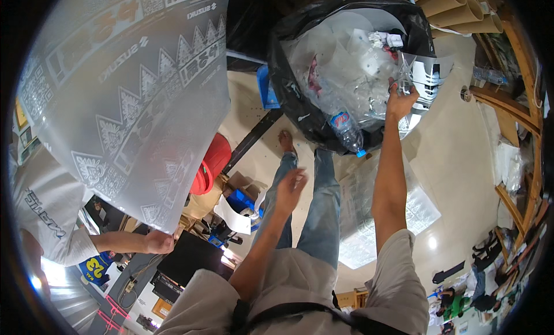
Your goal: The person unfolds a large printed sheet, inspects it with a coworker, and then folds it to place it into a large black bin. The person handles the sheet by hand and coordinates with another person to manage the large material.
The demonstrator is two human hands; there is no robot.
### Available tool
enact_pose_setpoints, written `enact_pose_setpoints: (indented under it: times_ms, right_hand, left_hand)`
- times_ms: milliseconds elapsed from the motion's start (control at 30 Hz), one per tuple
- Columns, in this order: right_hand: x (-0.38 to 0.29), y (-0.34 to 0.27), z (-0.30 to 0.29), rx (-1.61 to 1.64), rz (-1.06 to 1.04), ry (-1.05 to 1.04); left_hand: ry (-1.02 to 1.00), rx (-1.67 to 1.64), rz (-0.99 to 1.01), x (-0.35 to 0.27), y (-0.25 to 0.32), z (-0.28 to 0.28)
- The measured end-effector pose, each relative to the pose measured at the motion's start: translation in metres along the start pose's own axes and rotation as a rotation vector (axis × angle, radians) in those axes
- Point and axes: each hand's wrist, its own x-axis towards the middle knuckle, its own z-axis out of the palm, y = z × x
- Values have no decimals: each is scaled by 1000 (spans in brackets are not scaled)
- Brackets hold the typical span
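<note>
My right hand (pixel 400 102) is at the right rim of a black plastic bag (pixel 285 94), its fingers closed on a piece of clear printed film (pixel 426 81). Something small and red shows at a fingertip; I cannot tell what it is. Clear film scraps (pixel 346 53) fill the bag. On its near side lies a plastic bottle (pixel 346 127) with a blue cap. My left hand (pixel 291 190), slightly blurred, hovers over my jeans with fingers apart and nothing in it. To the left, a large translucent film (pixel 143 96) with white printing hangs, its lower corner by another person's hand (pixel 159 242).
More printed film sheets (pixel 381 213) lie on the floor right of my legs. Cardboard tubes (pixel 454 10) stand beyond the bag. A red bucket (pixel 212 164) and a blue dustpan-like piece (pixel 268 88) are at left. Wooden framing (pixel 502 101) lines the right side.
</note>
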Motion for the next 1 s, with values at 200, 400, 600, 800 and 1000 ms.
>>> enact_pose_setpoints:
  times_ms: [200, 400, 600, 800, 1000]
  right_hand:
    - [4, 13, 19, 167, 43, 4]
    - [9, 7, 12, 321, 153, -16]
    - [11, -2, -13, 474, 384, -179]
    - [18, -17, -77, 439, 297, 31]
    - [20, -33, -41, 465, 238, -34]
  left_hand:
    - [32, 44, 584, 207, 180, 152]
    - [-89, 449, 1055, 303, 296, 300]
    - [191, 233, 577, 338, 271, 371]
    - [-99, 348, 597, 304, 239, 357]
    - [-247, 685, 623, 349, 245, 300]
